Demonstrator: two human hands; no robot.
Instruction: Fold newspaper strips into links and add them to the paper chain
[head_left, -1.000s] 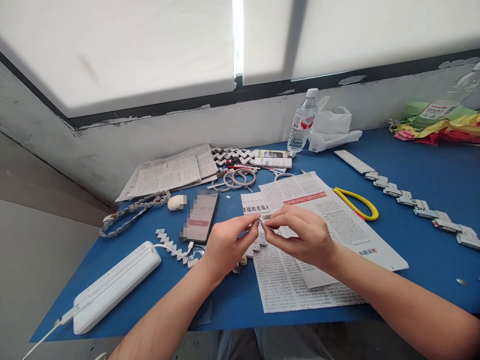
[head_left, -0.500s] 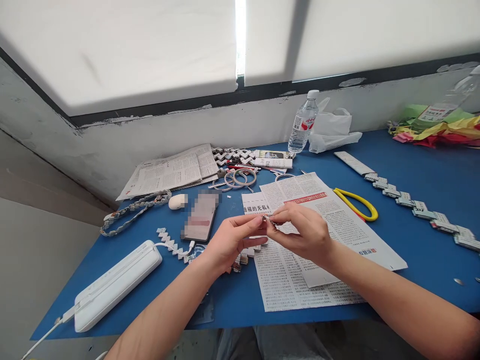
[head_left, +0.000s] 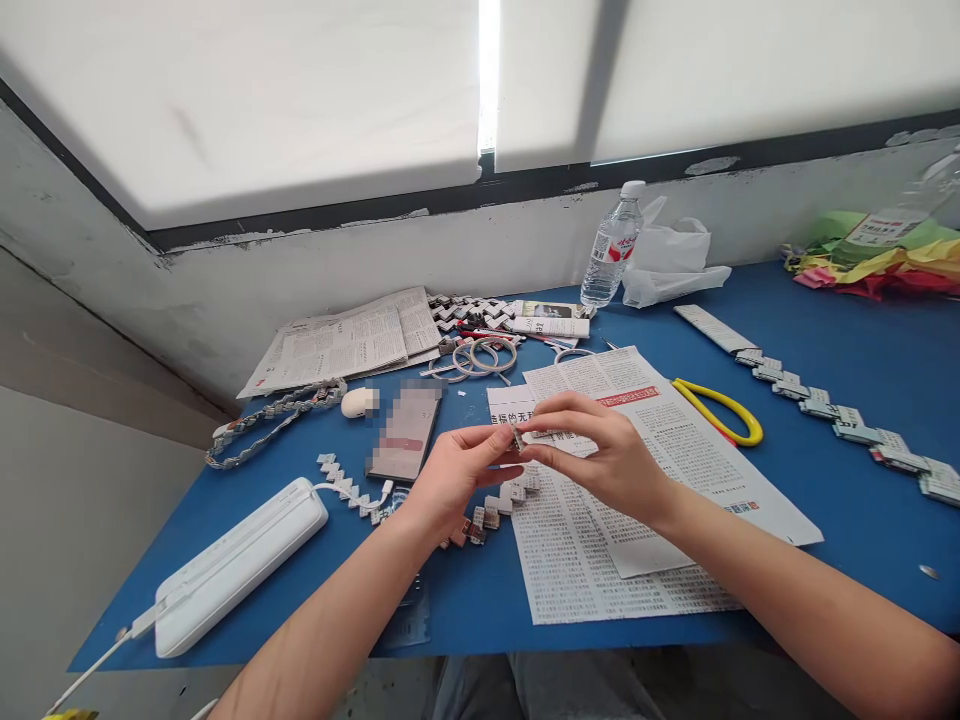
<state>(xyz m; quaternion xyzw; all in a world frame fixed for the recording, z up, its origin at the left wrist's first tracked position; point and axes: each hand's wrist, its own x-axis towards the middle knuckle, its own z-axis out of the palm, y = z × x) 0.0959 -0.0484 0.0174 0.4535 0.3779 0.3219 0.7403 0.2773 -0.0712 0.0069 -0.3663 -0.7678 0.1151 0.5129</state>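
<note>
Between the fingertips of both my hands is a small folded newspaper piece [head_left: 517,438], held above the table. My left hand [head_left: 461,475] pinches it with thumb and forefinger. The thumb and fingers of my right hand [head_left: 611,460] close on its other side, hiding part of it. Below my left hand lies a zigzag chain of folded paper [head_left: 491,512]; whether the held piece joins it, I cannot tell. Printed newspaper sheets [head_left: 637,590] lie under and beside my right hand. Yellow-handled scissors [head_left: 739,430] rest partly beneath the sheets.
On the blue table [head_left: 240,620] a white power strip [head_left: 240,570], a phone [head_left: 405,430] and a woven paper loop [head_left: 277,425] lie left. Behind are folded newspapers [head_left: 337,345], tape rings [head_left: 491,357] and a water bottle [head_left: 611,250]. Another paper chain [head_left: 817,400] stretches along the right.
The folded piece has turned in my fingers and moved slightly left. My right fingers have spread a little wider around it, and more of the chain below shows.
</note>
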